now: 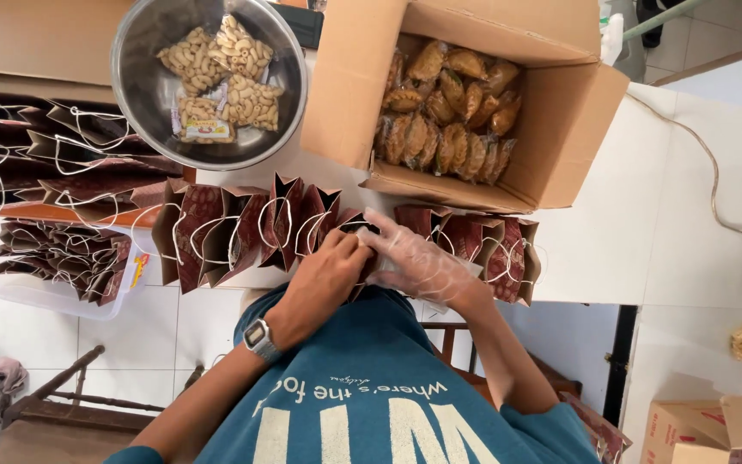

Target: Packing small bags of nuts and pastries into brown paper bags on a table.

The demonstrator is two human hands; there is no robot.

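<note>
With my bare left hand point(324, 279) and gloved right hand point(414, 262) both pinching one paper bag point(355, 228), I reckon tugging could topple the neighbouring bags point(294, 219) just beside them.

Shiny metal bowl point(135, 94), matt cardboard box point(560, 129), paper bags point(216, 232).

Open brown cardboard box point(551, 129), upper centre, filled with clear golden snack packets point(448, 107); steel bowl point(143, 86), upper left, holding pale snack packets point(221, 77); maroon paper bags point(242, 228) in a row, centre; cardboard box point(714, 430), lower right.
</note>
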